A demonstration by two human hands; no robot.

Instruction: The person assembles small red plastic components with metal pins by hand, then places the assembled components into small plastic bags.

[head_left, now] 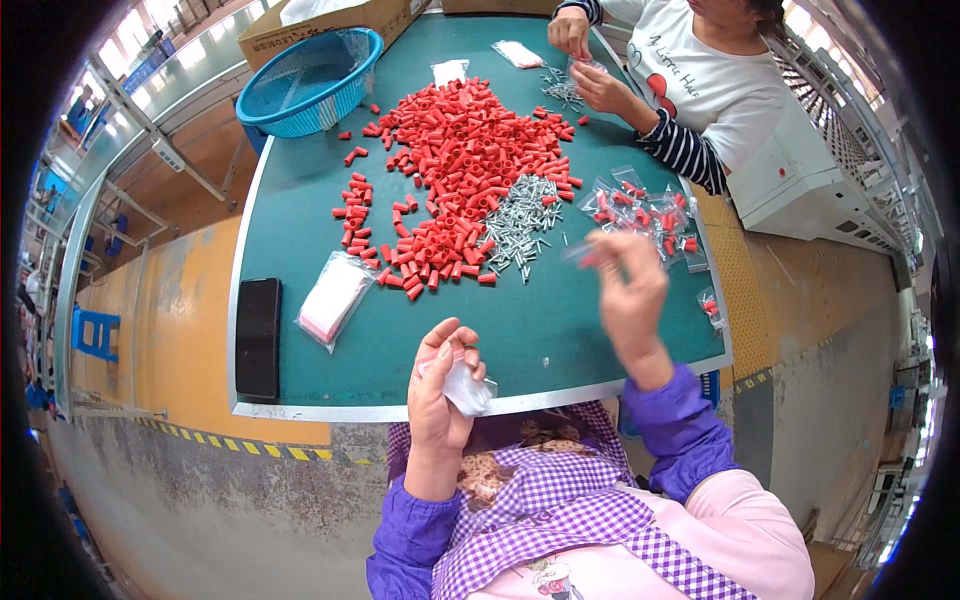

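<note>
My left hand (437, 395) is closed around several small clear zip bags (466, 388) just above the table's near edge. Raised over the right side, my right hand (633, 292) pinches a small clear bag (580, 254) with something red in it; motion blurs it a little. A large heap of red plastic caps (450, 150) covers the middle of the table, with a pile of silver screws (522, 222) at its right edge. Beyond my right hand lie filled bags (645, 212) with red caps in them, and one more filled bag (711, 307) sits by the right edge.
On the green table (300, 250) are a black phone (258, 338) and a pack of empty bags (336, 298). A blue basket (312, 85) and a cardboard box (330, 30) stand at the far left. Across, a co-worker's hands (585, 60) work near more screws (562, 88).
</note>
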